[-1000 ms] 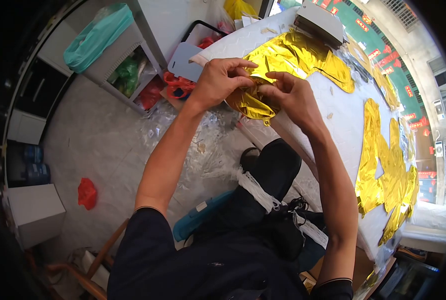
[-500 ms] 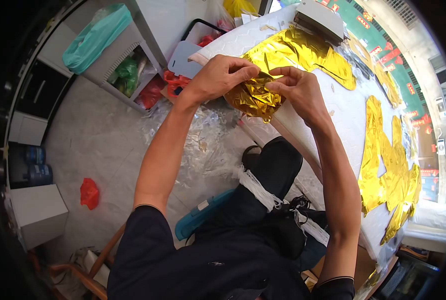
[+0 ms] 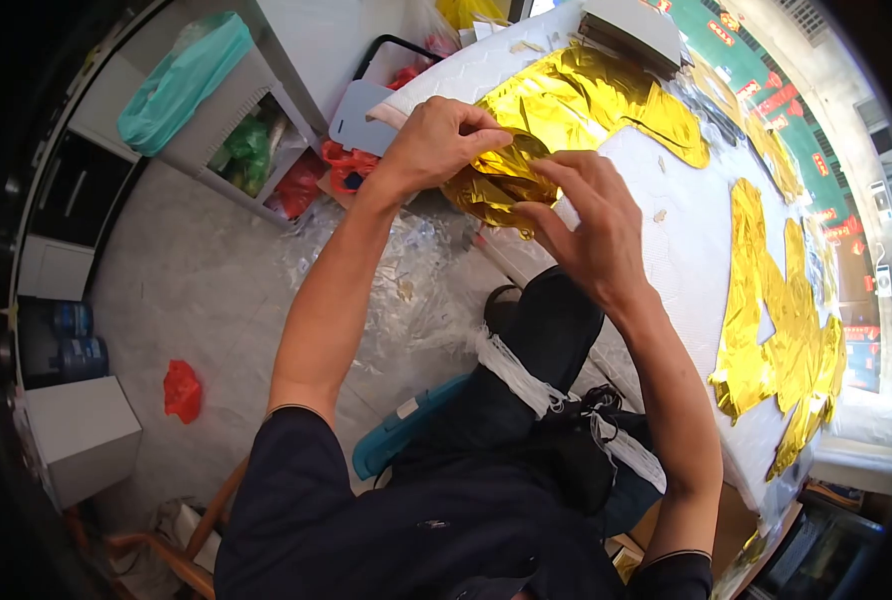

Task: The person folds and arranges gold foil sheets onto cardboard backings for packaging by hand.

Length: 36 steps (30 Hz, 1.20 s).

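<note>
A crinkled gold foil balloon [image 3: 486,200] hangs over the mattress edge in front of me. My left hand [image 3: 441,145] pinches its upper edge between thumb and fingers. At the balloon's right side is my right hand [image 3: 596,215], its thumb and fingers spread apart, fingertips right by the foil. Behind the hands, a larger flat gold foil balloon [image 3: 556,95] lies on the white mattress [image 3: 656,220]. More gold foil balloons [image 3: 766,310] are spread along the mattress to the right.
Bundles of white string [image 3: 516,375] lie across my legs. Clear plastic scraps [image 3: 396,270] and a red plastic bag [image 3: 181,391] are on the floor. A grey cabinet [image 3: 206,160] stands at the left, and a dark box-like stack [image 3: 631,40] sits on the mattress's far end.
My right hand has opened its pinch and moved slightly down, away from the foil's top edge. The balloon's edge has spread wider; my left hand keeps its hold.
</note>
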{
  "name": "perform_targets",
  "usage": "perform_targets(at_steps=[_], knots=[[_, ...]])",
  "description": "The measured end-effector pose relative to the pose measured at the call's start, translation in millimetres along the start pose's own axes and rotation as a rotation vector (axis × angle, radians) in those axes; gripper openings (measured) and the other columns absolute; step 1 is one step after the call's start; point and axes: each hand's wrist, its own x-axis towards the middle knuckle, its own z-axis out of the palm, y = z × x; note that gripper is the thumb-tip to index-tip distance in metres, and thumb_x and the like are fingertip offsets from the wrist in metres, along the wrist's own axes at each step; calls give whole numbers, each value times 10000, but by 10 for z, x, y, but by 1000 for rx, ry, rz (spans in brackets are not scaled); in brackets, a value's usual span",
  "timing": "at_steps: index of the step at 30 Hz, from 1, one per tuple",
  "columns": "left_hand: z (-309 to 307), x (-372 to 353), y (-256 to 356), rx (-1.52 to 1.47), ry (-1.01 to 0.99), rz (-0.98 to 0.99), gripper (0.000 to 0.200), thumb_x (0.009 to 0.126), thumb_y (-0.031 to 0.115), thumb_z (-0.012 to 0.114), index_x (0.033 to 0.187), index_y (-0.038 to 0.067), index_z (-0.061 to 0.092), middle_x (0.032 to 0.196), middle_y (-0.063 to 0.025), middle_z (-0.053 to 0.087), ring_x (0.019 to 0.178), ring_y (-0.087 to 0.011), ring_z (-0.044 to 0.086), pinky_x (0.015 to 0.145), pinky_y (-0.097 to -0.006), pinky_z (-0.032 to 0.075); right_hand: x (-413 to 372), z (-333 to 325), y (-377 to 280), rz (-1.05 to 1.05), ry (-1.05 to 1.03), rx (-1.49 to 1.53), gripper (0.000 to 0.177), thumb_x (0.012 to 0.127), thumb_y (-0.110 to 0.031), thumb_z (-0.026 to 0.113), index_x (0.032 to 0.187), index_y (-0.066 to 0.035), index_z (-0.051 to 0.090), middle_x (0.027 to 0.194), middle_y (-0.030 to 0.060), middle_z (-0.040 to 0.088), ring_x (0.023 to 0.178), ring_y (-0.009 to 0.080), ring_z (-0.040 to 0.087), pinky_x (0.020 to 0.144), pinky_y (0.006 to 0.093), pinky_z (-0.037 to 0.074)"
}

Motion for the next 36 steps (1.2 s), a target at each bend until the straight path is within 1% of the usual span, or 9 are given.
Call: perform_targets(at_steps=[4,9,12,16,18,26,28,33,36], knots=[[6,7,-14,-1,13,17,307,892,267,753,937,-36,770,724,-93,713,667,-118,633,644,-305,515,29,107,110,-17,-64,-77,294,839,-62,762,1127,-17,725,1006,152,738,917,319,699,800,364,547],[3,12,-48,-212,-47,20,272,981,265,701,1016,-4,718,774,-35,690,703,-92,609,638,-253,485,165,166,237,592,-174,425,343,861,-32,759,1193,43,714,905,116,776,814,160,721,774,290,571],[-48,-2,-32,-287,-2,48,215,995,220,701,1036,10,679,797,-7,669,750,-82,607,671,-230,485,191,219,319,673,-174,553,314,873,-28,764,1169,65,715,922,99,766,838,107,692,781,260,572],[-69,-45,36,-437,-53,97,198,945,176,758,999,3,676,785,2,661,778,-75,613,700,-231,501,207,272,326,606,-137,513,317,877,-24,763,1175,70,710,929,106,761,834,107,692,777,250,573],[-87,-20,-8,-245,-165,165,147,946,121,748,1025,14,684,989,-10,708,900,-62,646,806,-214,518,239,243,309,637,-190,447,359,869,-49,789,1192,77,698,952,104,759,849,109,694,786,249,574],[-15,-53,13,-212,-94,1,96,916,66,751,977,-7,741,880,-13,725,813,-59,661,732,-209,542,235,106,305,597,-156,512,313,939,-136,746,1177,65,712,957,85,743,877,130,672,826,280,540],[-9,-50,8,-197,-86,18,86,915,62,751,963,-9,744,876,-15,724,815,-59,659,736,-206,541,197,143,403,347,-138,381,215,931,-120,750,1081,33,757,969,75,727,866,135,652,775,280,527],[-5,-30,-49,-315,-142,61,97,887,40,769,893,19,675,856,8,685,791,-53,629,709,-206,524,237,237,319,356,-125,281,150,765,-36,837,808,17,703,941,77,681,821,179,644,756,293,514],[-31,-34,-60,-272,-160,52,151,873,28,774,889,35,624,852,11,670,794,-45,617,684,-206,510,252,265,310,316,-140,115,271,745,-80,872,946,-10,705,982,105,700,885,251,680,806,350,538]])
